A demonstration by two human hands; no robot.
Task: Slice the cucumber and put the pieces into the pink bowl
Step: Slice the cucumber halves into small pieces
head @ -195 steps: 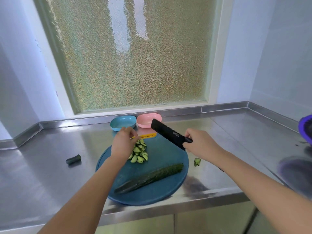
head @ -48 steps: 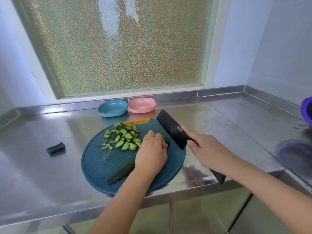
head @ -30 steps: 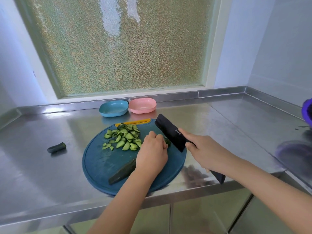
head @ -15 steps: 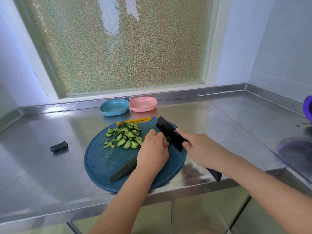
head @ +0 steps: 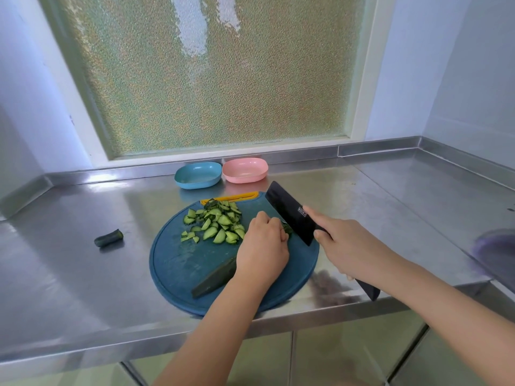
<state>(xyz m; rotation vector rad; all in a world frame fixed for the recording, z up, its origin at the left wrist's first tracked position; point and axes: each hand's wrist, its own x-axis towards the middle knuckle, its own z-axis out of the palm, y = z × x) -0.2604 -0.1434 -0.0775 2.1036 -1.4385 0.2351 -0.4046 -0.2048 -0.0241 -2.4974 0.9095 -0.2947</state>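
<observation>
Head view: our cut pieces (head: 220, 224) lie heaped on the board (head: 178, 268), with the pink bowl (head: 245, 169) empty beyond at twelve o'clock. Our left hand (head: 262, 252) curls its fingers down on the cucumber (head: 214, 278) — the uncut length trails toward seven o'clock. Our right hand (head: 351, 249) is wrapped round the knife (head: 289, 211), blade raised beside the left knuckles. Slicing is midway, we judge; next comes a straight chop — fingertips tucked.

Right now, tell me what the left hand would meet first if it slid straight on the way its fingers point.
Most likely the black blade of the knife, which the right hand holds just past the knuckles of the left hand, by the cucumber. Depth is unclear.
</observation>
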